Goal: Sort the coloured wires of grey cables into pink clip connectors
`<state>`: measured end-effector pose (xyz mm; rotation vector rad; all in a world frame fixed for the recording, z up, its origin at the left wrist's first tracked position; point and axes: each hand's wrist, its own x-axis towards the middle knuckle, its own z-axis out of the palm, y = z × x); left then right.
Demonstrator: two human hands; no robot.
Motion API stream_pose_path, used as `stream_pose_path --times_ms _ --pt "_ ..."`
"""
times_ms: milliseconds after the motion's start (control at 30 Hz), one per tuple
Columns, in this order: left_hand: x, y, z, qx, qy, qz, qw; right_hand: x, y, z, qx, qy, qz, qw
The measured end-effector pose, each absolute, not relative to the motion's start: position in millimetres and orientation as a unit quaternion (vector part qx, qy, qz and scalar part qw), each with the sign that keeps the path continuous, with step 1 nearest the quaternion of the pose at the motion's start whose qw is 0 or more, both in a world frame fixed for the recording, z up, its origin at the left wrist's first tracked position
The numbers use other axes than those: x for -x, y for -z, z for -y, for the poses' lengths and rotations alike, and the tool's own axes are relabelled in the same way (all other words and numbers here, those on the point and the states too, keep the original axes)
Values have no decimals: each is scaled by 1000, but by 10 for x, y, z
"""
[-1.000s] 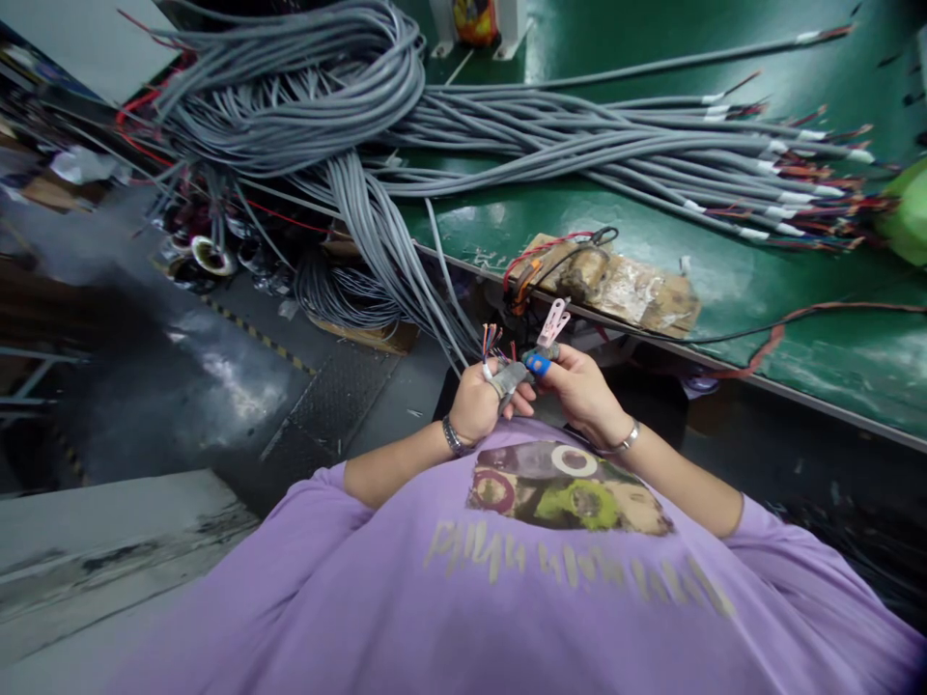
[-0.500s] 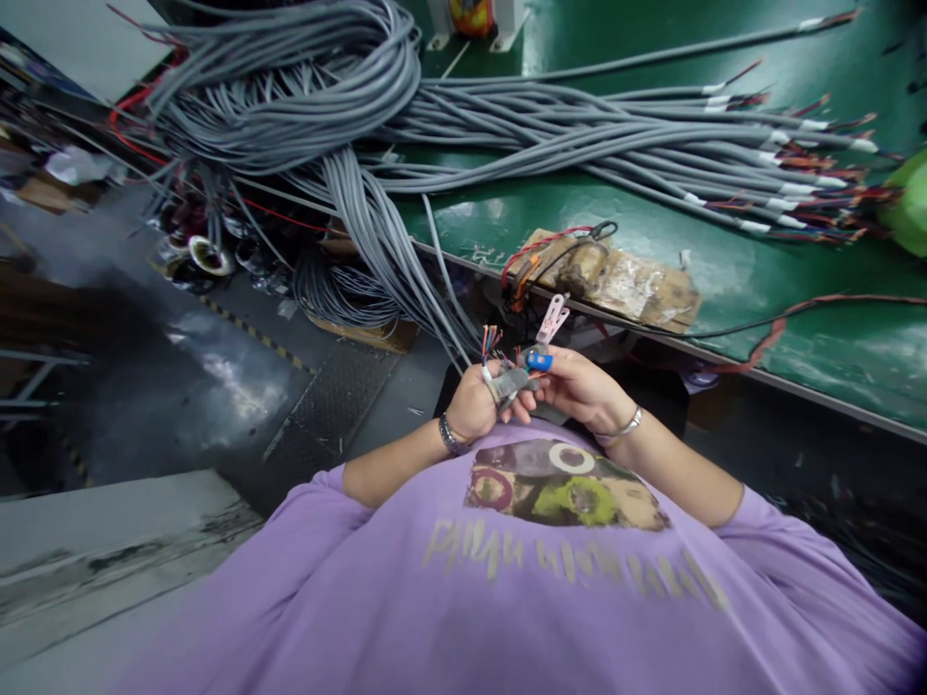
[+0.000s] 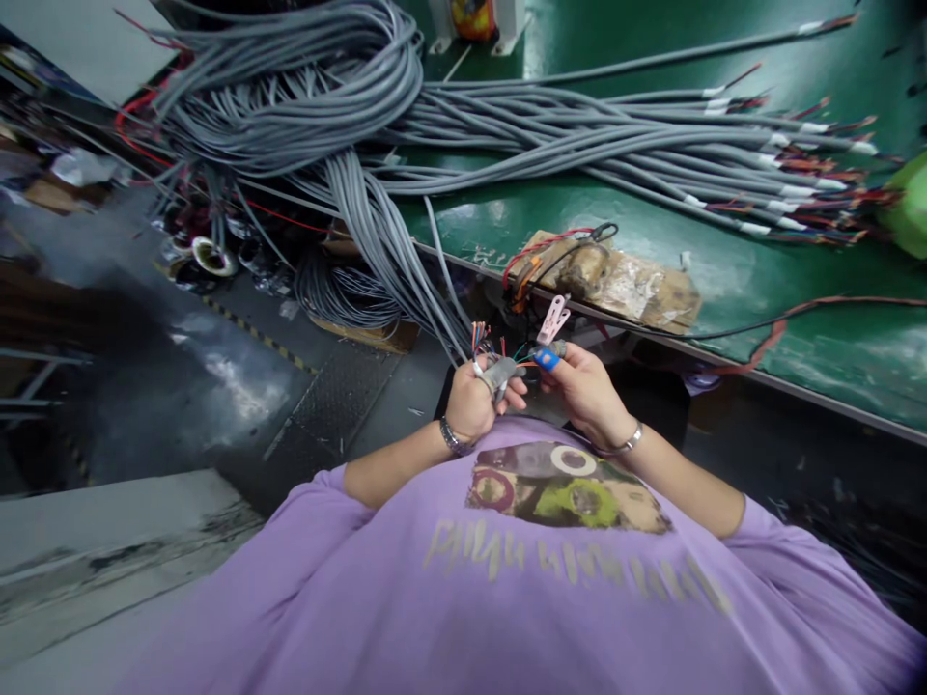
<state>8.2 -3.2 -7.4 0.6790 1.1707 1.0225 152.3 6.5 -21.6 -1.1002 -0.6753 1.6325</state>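
Observation:
In my left hand (image 3: pixel 474 396), closed near my waist, is the end of a grey cable, its coloured wires (image 3: pixel 479 338) fanning up past the fingers. Grey covering wraps my left thumb. My right hand (image 3: pixel 583 381) pinches a few thin wires (image 3: pixel 522 357), green and orange among them, that stretch across from the left hand. Blue tape (image 3: pixel 546 359) wraps a right fingertip, with grey covering on another. Just beyond the right fingers a pink clothespin (image 3: pixel 554 320) stands at the table edge.
A thick bundle of grey cables (image 3: pixel 290 106) lies across the green table (image 3: pixel 818 309), with stripped ends at right. Some cables hang over the edge towards my left hand. A wrapped wooden block (image 3: pixel 623 280) sits at the edge. A cable coil (image 3: pixel 348 294) lies below.
My right hand has moved slightly right, away from my left, and the coloured wires now show stretched between them. The left hand has shifted a little to the left.

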Motion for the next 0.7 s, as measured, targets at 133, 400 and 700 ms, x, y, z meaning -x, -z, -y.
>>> stream_pose_path --times_ms 133,400,700 --pt "-70 91 46 -303 -455 -516 660 -1546 187 -59 450 -707 251 485" --pt "-69 148 84 -344 -435 -513 655 -1551 196 -92 428 -726 301 445" --pt "-64 148 101 -387 -417 -527 631 -1507 254 -59 419 -708 315 473"
